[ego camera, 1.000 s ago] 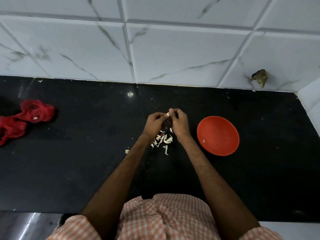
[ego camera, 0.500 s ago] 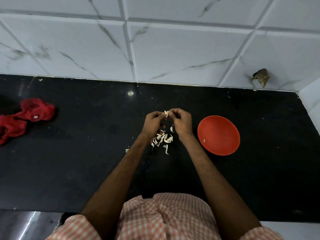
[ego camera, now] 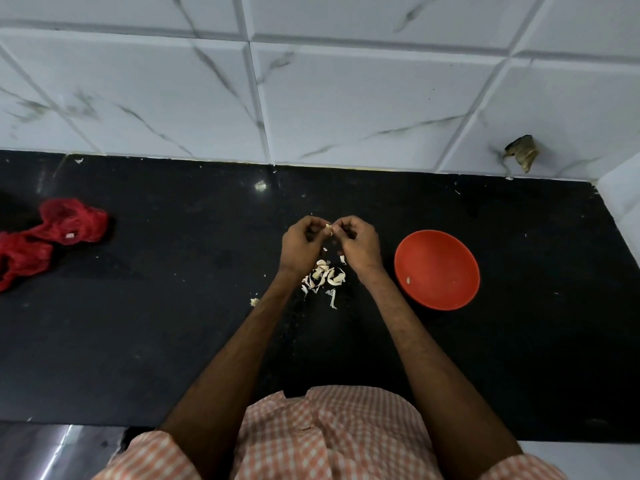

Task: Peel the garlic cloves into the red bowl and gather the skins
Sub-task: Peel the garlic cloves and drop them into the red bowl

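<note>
The left hand [ego camera: 301, 240] and right hand [ego camera: 358, 242] pinch one clove [ego camera: 329, 229] between curled fingertips, above the counter [ego camera: 173, 323] just left of the bowl [ego camera: 440, 258]. Over the last second the hands have barely shifted. They have drawn slightly apart and the clove shows more between them, so the skin is probably loosening but not off. Skins [ego camera: 325, 275] lie heaped left of the bowl, nearer the person. One peeled piece [ego camera: 408, 280] rests in the bowl, so much peeling likely remains. A red net [ego camera: 52, 233] lies far left of the bowl.
</note>
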### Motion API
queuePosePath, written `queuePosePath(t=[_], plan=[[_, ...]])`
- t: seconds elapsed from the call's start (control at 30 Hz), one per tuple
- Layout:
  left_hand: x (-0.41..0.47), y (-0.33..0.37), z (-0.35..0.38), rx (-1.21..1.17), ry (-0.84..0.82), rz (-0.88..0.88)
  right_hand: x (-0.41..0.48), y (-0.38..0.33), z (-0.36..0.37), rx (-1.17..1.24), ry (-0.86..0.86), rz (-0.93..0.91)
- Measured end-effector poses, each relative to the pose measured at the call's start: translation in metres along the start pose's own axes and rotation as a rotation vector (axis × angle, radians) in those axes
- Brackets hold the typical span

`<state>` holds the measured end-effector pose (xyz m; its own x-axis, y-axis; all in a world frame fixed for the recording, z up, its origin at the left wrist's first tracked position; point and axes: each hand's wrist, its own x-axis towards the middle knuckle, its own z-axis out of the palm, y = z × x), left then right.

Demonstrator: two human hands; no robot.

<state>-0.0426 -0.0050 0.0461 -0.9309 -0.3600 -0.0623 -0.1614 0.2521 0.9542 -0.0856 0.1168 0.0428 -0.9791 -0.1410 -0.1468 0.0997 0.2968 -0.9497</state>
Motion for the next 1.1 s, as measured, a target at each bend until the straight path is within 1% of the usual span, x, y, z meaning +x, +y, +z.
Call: queuePosePath(t=[0.1, 0.17, 0.27, 0.33, 0.4, 0.43, 0.47, 0.53, 0.57, 0.63, 0.77, 0.9, 1.0, 1.1], plan=[[-0.001, -0.004, -0.004, -0.003, 0.037, -0.044, 0.0, 0.006, -0.002, 0.037, 0.047, 0.045], [-0.003, -0.004, -0.005, -0.021, 0.046, -0.063, 0.0, 0.014, -0.004, 0.001, 0.053, 0.079], [-0.006, -0.004, -0.006, -0.067, 0.065, -0.082, -0.003, 0.029, -0.004, -0.12, -0.014, 0.107], [-0.006, -0.005, -0.006, -0.057, 0.069, -0.079, -0.005, 0.037, -0.004, -0.218, -0.054, 0.09], [-0.006, -0.005, -0.005, -0.037, 0.066, -0.07, -0.005, 0.036, -0.004, -0.283, -0.025, 0.076], [-0.006, -0.005, -0.005, -0.03, 0.064, -0.061, -0.004, 0.034, -0.004, -0.256, -0.003, 0.09], [-0.006, -0.004, -0.004, -0.023, 0.062, -0.047, -0.004, 0.03, -0.004, -0.179, 0.008, 0.127], [-0.006, -0.005, -0.003, -0.003, 0.053, -0.017, -0.005, 0.022, -0.004, 0.069, -0.018, 0.21], [-0.006, -0.005, -0.002, 0.007, 0.047, -0.006, -0.006, 0.018, -0.005, 0.184, -0.041, 0.224], [-0.006, -0.004, 0.0, 0.019, 0.036, 0.015, -0.01, 0.011, -0.007, 0.284, -0.084, 0.2], [-0.005, -0.002, 0.003, 0.018, 0.018, 0.033, -0.013, 0.007, -0.01, 0.314, -0.1, 0.142], [-0.005, 0.0, 0.01, 0.019, -0.006, 0.037, -0.014, 0.008, -0.019, 0.337, -0.061, 0.153], [-0.003, 0.005, 0.023, -0.013, -0.062, 0.002, -0.012, 0.012, -0.04, 0.394, 0.061, 0.198], [-0.003, 0.001, 0.041, -0.012, -0.146, -0.079, -0.006, 0.029, -0.077, 0.357, 0.22, 0.263]])
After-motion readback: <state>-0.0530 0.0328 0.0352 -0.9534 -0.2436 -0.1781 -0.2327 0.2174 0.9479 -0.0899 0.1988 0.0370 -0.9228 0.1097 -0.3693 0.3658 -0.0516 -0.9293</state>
